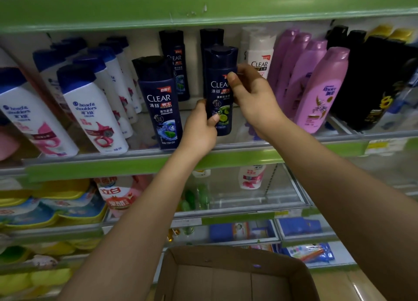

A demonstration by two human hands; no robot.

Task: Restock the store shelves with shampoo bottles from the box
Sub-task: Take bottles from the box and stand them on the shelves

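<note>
Gripping a dark navy plastic shampoo bottle with a flip cap (220, 90) above the green-edged middle shelf (126, 165), the left hand (200, 128) pinches its lower edge while the right hand (251, 97) wraps its side, thumb on the label. It looks rigid, glossy, probably slick and moderately heavy; the flat sides give the best hold. I count four such navy bottles in view, four lilac bottles (321, 90), and one brown cardboard box (235, 276) below, its visible floor bare.
</note>
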